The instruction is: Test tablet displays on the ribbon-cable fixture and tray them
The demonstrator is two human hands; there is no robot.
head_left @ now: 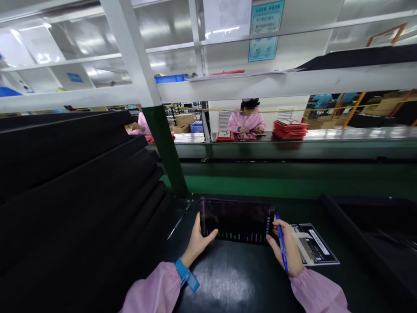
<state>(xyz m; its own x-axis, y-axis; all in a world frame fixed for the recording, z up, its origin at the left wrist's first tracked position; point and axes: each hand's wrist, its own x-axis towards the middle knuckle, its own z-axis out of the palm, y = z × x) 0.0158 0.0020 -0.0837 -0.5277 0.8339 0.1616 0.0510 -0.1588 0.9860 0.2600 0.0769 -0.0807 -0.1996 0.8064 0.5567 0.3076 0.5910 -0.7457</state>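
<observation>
A dark tablet (237, 220) with a lit screen and a row of small green bars along its lower edge is held up over the black worktop (228, 278). My left hand (197, 240) grips its left edge, thumb on the screen side. My right hand (286, 248) holds the right edge and also clasps a blue pen (282, 248) that runs down across the fingers. Both wrists wear pink sleeves, and a blue strap (186, 274) circles the left one.
A tall stack of black foam trays (74, 187) fills the left. A printed card (312, 245) lies right of the tablet. A green conveyor (293, 180) runs behind. Across it a person in pink (246, 119) works beside red stacked items (289, 129).
</observation>
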